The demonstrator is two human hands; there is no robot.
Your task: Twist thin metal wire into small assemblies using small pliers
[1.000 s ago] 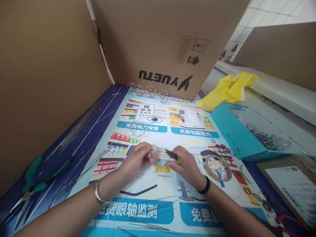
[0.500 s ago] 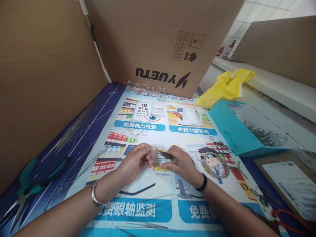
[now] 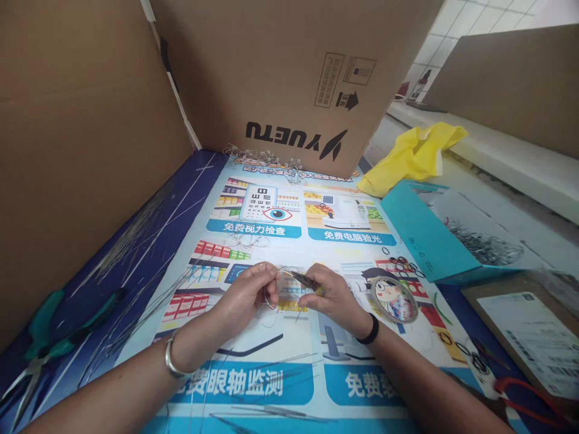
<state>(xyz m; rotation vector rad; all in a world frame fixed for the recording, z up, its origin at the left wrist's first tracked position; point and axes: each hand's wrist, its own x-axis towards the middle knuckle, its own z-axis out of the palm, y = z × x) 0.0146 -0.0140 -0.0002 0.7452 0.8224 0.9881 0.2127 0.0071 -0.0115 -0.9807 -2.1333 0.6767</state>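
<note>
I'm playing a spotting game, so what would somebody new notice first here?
Probably the bright yellow cloth at the back right, beside the open blue box. Next, the big cardboard box standing behind the poster, its letters upside down.

Your light is soft and diffuse over the poster [image 3: 298, 331], strongest on the washed-out tiles [image 3: 474, 36] at 2 o'clock, while the cardboard panel [image 3: 81, 150] at 10 o'clock sits in dull shade. You get wide-lens stretching at the edges, soft green-handled pliers [image 3: 43, 346] at 8 o'clock, and a faint wire loop [image 3: 300, 289] at 6 o'clock.
</note>
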